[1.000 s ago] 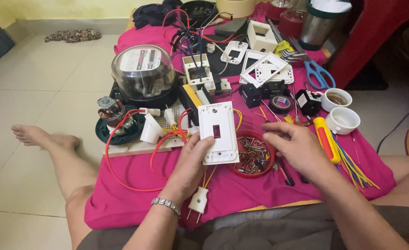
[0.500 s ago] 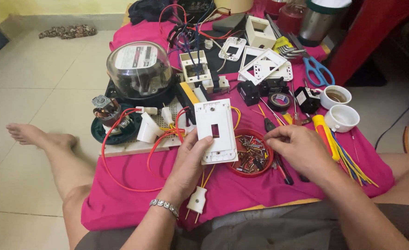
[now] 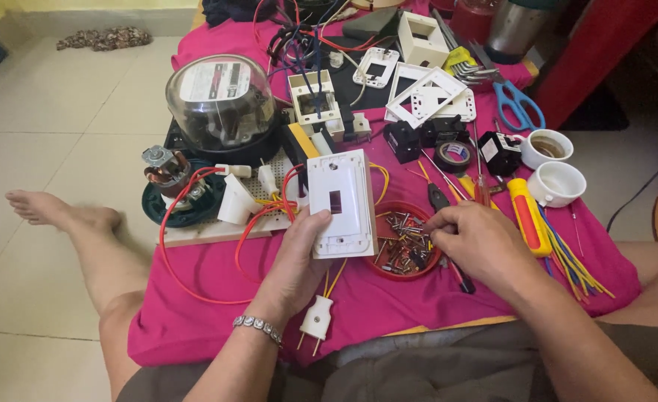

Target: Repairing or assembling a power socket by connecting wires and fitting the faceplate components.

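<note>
Left hand (image 3: 297,257) grips the white plate (image 3: 341,202) upright, just left of the red dish (image 3: 405,246). Right hand (image 3: 472,242) fingertips pinch among its screws (image 3: 401,240); none fitted yet, apparently.

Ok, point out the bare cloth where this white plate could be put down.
Bare pink cloth lies at the near left corner, between the red wire loop and the white plug. A narrower strip runs below the red screw dish to the cloth's near edge. Everything beyond the left hand and right hand is crowded with parts.
</note>
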